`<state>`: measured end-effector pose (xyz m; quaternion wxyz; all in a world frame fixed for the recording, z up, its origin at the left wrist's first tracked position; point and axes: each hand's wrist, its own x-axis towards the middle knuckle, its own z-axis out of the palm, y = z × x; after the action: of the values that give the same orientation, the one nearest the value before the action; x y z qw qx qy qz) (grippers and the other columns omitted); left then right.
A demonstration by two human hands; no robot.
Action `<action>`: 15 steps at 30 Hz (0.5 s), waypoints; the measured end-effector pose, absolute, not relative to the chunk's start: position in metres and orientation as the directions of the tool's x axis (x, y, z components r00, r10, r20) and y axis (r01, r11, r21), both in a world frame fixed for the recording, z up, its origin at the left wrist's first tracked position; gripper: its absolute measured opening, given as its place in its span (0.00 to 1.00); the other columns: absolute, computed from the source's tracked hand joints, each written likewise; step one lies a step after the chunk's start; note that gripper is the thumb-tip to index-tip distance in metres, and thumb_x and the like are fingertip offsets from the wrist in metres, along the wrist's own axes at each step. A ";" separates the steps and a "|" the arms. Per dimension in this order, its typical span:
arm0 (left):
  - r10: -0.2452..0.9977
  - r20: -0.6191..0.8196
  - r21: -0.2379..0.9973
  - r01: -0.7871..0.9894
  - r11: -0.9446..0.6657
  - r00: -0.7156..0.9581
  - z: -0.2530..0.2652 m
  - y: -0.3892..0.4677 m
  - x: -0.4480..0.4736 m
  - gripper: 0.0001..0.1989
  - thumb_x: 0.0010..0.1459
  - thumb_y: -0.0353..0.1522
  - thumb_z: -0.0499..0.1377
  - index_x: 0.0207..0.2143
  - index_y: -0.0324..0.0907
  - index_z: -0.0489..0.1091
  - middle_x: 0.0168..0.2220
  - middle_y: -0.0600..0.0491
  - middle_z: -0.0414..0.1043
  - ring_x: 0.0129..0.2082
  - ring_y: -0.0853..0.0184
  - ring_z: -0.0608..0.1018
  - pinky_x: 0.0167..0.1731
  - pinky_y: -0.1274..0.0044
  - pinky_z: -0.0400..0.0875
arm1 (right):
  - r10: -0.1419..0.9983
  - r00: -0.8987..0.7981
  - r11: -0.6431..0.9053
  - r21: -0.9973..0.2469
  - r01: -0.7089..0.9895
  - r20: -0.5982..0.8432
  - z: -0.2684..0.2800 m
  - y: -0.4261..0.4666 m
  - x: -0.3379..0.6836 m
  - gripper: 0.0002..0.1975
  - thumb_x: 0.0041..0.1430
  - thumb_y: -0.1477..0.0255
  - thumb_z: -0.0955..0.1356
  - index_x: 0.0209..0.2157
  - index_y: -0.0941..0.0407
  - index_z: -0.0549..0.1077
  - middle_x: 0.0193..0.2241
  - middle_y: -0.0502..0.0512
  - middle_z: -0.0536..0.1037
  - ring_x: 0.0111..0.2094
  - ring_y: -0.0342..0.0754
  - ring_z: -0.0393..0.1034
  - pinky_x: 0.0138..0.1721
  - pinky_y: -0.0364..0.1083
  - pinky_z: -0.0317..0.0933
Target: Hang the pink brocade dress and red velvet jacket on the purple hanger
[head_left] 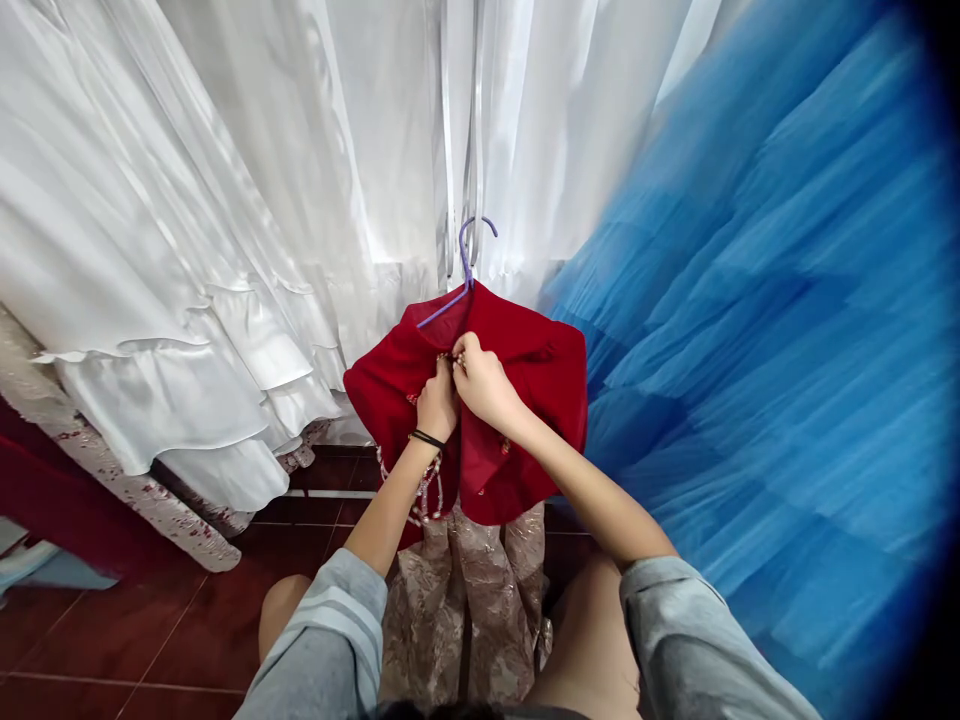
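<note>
A red velvet jacket [525, 330] with beaded trim hangs on a purple hanger [466, 250] in front of me. My left hand [438, 402], with a dark band at the wrist, is closed on the jacket's front edge near the neckline. Right beside it, my right hand [481, 378] pinches the opposite front edge. The two hands almost touch at the top of the opening. Below them the front panels hang apart. What exactly lies between the fingertips is too small to make out. Strings of pale beads [426, 495] dangle at the jacket's lower left.
White satin dresses [247, 250] hang behind and to the left. Blue tulle [787, 350] fills the right side. Shiny beige patterned fabric [487, 600] lies between my legs, under the jacket. The floor [187, 640] is dark red tile.
</note>
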<state>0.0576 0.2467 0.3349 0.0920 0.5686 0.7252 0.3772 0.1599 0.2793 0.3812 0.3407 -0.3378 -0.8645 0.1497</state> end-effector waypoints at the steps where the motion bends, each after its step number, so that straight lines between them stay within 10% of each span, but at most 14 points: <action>1: 0.883 0.284 0.632 0.766 0.121 -0.373 0.323 0.251 0.053 0.20 0.65 0.32 0.48 0.58 0.38 0.59 0.45 0.35 0.76 0.46 0.49 0.78 0.41 0.68 0.67 | 0.721 -0.529 0.693 -0.473 0.544 0.448 0.368 0.282 0.162 0.15 0.61 0.79 0.56 0.49 0.58 0.63 0.33 0.61 0.77 0.33 0.54 0.73 0.34 0.46 0.61; 6: 0.910 0.316 0.527 0.847 0.067 -0.269 0.311 0.232 0.038 0.16 0.66 0.39 0.49 0.51 0.42 0.67 0.35 0.45 0.78 0.38 0.54 0.80 0.35 0.72 0.67 | 0.649 -0.662 0.746 -0.481 0.460 0.375 0.344 0.293 0.207 0.25 0.65 0.72 0.60 0.62 0.57 0.56 0.38 0.60 0.79 0.35 0.53 0.75 0.38 0.48 0.64; 10: 0.842 0.476 0.434 0.901 0.024 -0.252 0.344 0.208 0.022 0.19 0.66 0.46 0.49 0.42 0.45 0.73 0.28 0.51 0.75 0.32 0.60 0.78 0.35 0.74 0.67 | 0.644 -0.393 0.756 -0.465 0.461 0.657 0.365 0.332 0.256 0.30 0.64 0.62 0.62 0.66 0.55 0.57 0.49 0.62 0.77 0.44 0.53 0.74 0.50 0.52 0.65; 15: 0.656 0.753 0.118 0.991 -0.061 -0.049 0.362 0.220 -0.034 0.19 0.63 0.37 0.55 0.54 0.44 0.70 0.54 0.42 0.69 0.56 0.53 0.70 0.57 0.64 0.62 | 0.611 -0.384 0.785 -0.469 0.404 0.692 0.364 0.419 0.291 0.26 0.60 0.57 0.63 0.53 0.57 0.74 0.53 0.62 0.76 0.56 0.58 0.68 0.59 0.54 0.59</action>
<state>-0.0339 0.2200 0.3617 -0.2463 0.6439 0.6396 0.3401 0.2914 0.4186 0.3637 0.4619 -0.3078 -0.8242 0.1121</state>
